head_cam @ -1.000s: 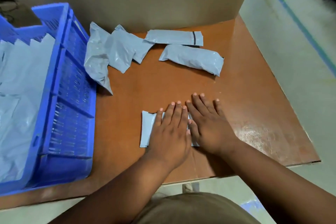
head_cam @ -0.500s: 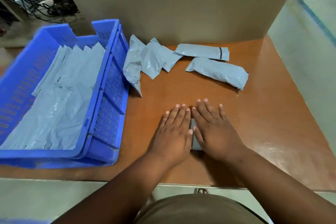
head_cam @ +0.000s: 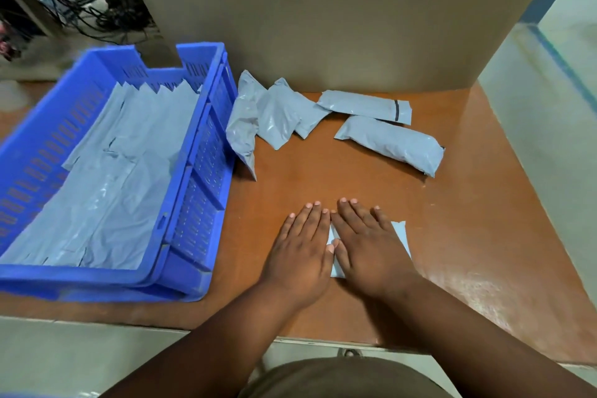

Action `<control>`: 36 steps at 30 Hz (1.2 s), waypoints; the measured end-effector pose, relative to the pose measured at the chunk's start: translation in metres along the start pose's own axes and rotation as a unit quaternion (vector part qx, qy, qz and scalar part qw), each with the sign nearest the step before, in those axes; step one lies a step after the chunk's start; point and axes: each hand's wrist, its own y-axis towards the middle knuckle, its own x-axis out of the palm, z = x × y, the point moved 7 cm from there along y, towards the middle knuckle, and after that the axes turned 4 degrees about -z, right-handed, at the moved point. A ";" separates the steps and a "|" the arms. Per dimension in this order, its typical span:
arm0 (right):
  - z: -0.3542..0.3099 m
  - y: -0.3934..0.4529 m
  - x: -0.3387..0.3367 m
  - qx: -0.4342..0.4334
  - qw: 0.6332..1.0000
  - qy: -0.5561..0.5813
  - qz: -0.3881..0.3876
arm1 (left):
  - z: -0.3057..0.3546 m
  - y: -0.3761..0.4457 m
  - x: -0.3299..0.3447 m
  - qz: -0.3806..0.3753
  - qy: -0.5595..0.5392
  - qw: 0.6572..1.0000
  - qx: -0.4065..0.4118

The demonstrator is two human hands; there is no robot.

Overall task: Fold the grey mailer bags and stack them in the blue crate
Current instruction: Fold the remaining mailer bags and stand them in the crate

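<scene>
Two bare forearms, uncovered from wrist to frame edge, with no sleeves in view. Left hand [head_cam: 298, 255] and right hand [head_cam: 371, 252]: no rings, no watch, no gloves; short, pale fingernails [head_cam: 317, 203]. Olive-brown garment [head_cam: 339, 380] at bottom centre, plain fabric without print or buttons in view, its upper edge rounded.

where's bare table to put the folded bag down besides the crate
Bare wood lies right of the right hand, out to the table edge, and between the fingertips and the long mailer. It is crowded by the blue crate, where crumpled mailers pile against its wall.
</scene>
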 end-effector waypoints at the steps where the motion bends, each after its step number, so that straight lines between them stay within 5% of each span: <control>1: 0.000 -0.002 -0.003 -0.006 1.000 0.000 0.003 | -0.001 -0.002 -0.002 -0.004 -0.001 1.000 0.010; 9: -0.001 -0.061 0.000 -0.090 0.995 -0.039 0.020 | -0.014 -0.067 -0.003 -0.037 0.053 0.995 0.072; 23: 0.006 -0.060 0.007 -0.089 0.995 -0.036 -0.006 | -0.005 -0.063 -0.007 -0.035 0.034 0.998 0.050; 29: 0.044 -0.085 0.006 -0.017 0.999 -0.024 0.020 | 0.047 -0.032 -0.014 -0.030 0.070 0.989 0.123; 36: 0.054 -0.092 0.017 -0.029 0.999 -0.001 0.025 | 0.062 -0.024 0.009 -0.046 0.105 0.985 0.125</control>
